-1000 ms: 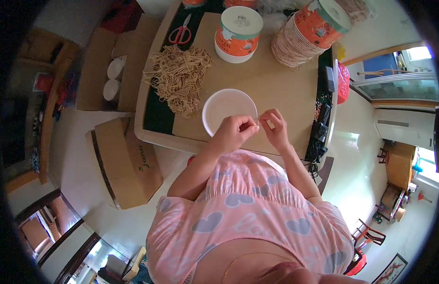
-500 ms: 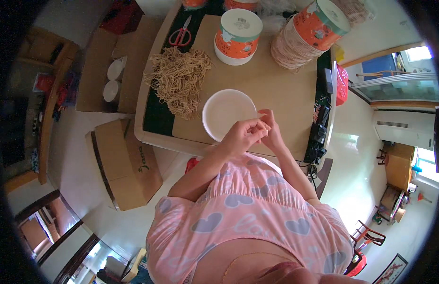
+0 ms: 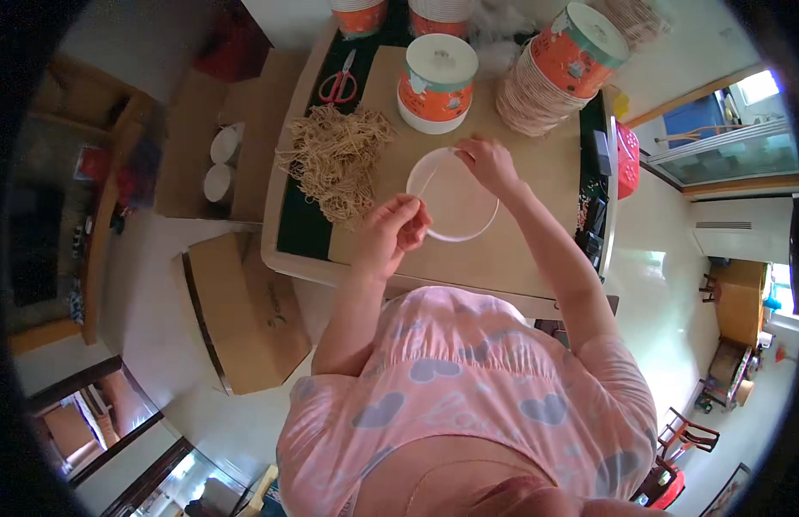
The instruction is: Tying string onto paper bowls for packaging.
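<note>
Table [image 3: 537,258] fills the upper middle of the frame, tan sheet over a dark mat. Large cardboard box [image 3: 244,319] on the floor at left centre, a second open box [image 3: 201,146] with white cups in it above that. Tangled heap of tan string [image 3: 335,168] sits left of centre on the table; red-handled scissors [image 3: 337,84] lie just above the heap. Orange paper tub with a white lid [image 3: 436,82] stands at top centre, a second tub [image 3: 580,47] tilted on a stack of lids [image 3: 537,99] to its right. White round lid [image 3: 453,205] lies flat mid-table, directly in front of the person. Change since a second ago: the hands, then pinched together at the lid's near edge, have drawn apart, and a thin strand of string [image 3: 429,179] now runs taut between them across the lid's left side. That reads as a string being stretched out over the lid. Left hand [image 3: 399,228] is closed, fingertips pinching the strand's near end just off the lid's lower-left rim. Right hand [image 3: 485,162] is curled at the lid's upper rim, fingers pinched on the strand's far end and touching the rim.
</note>
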Demonstrator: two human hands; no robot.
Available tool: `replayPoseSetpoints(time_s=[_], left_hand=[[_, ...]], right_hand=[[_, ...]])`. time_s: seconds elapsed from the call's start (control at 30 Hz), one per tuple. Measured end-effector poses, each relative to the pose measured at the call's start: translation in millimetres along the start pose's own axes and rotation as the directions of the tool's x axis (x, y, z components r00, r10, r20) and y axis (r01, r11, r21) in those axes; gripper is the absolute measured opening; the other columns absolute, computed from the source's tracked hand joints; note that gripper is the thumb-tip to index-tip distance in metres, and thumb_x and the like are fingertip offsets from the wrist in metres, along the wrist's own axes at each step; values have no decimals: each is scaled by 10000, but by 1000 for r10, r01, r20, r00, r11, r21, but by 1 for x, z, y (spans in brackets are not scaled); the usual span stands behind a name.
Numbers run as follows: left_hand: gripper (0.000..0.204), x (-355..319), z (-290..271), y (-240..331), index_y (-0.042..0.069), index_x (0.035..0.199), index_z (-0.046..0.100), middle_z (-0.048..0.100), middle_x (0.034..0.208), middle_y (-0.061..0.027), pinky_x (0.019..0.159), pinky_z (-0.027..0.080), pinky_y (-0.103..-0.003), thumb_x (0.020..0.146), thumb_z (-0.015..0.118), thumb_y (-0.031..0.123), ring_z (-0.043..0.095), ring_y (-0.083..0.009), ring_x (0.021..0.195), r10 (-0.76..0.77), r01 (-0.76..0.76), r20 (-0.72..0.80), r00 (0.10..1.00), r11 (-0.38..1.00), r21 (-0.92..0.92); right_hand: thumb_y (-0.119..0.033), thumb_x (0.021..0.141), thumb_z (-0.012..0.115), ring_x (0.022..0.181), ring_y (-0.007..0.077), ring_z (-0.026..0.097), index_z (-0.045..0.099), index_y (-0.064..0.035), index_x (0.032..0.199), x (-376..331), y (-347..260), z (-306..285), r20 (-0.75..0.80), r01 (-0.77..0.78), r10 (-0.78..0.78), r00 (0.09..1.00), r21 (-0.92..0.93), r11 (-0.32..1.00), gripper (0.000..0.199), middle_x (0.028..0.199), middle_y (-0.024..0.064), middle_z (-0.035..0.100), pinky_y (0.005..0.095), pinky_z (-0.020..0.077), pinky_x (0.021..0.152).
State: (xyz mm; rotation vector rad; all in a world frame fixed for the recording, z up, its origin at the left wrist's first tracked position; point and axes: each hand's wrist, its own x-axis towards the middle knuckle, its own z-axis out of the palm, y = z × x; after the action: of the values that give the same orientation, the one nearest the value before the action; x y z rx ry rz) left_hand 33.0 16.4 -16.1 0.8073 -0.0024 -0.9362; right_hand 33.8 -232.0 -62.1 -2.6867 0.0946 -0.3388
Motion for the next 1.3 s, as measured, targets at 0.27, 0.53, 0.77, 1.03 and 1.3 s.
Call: replayPoseSetpoints(time_s=[0.27,0.53,0.77,1.03,1.3], left_hand=[[127,6,-19,-37,62,860,535,568,729,-42,574,416,-257,916,520,175,520,-131,620,60,-73,-62,996,968,-241],[110,13,-21,-37,64,876,544,571,753,-45,639,436,-253,917,515,162,539,-129,672,91,-99,-44,995,971,-220],[104,-6,-48,-56,48,890,567,627,844,-59,745,496,-254,903,546,150,609,-129,749,-101,113,-128,987,989,94],[90,-1,-61,-106,24,930,567,631,861,-60,775,481,-257,888,544,100,608,-137,785,-64,141,-211,975,917,373],[412,13,4,-55,81,1126,532,532,1113,-94,963,349,-441,725,621,49,469,-264,1108,326,-478,545,773,-265,837]], right_hand=[[-17,807,570,737,170,590,604,-54,1007,-29,-57,-9,173,-229,168,971,449,864,206,838,67,603,300,478,634],[-115,918,523,734,113,595,604,17,912,-139,-86,6,708,-671,-10,706,673,310,156,781,62,626,251,484,665],[-159,929,519,933,185,614,581,33,1128,-171,-35,23,527,-592,497,690,805,-31,283,1031,123,639,303,492,823],[-72,918,472,570,93,452,482,-73,1063,-143,-27,5,386,-153,662,642,911,-382,145,695,23,494,222,398,549],[-4,911,418,710,113,507,396,-52,1045,-169,-54,-11,410,-529,393,823,806,267,144,736,32,534,228,390,644]])
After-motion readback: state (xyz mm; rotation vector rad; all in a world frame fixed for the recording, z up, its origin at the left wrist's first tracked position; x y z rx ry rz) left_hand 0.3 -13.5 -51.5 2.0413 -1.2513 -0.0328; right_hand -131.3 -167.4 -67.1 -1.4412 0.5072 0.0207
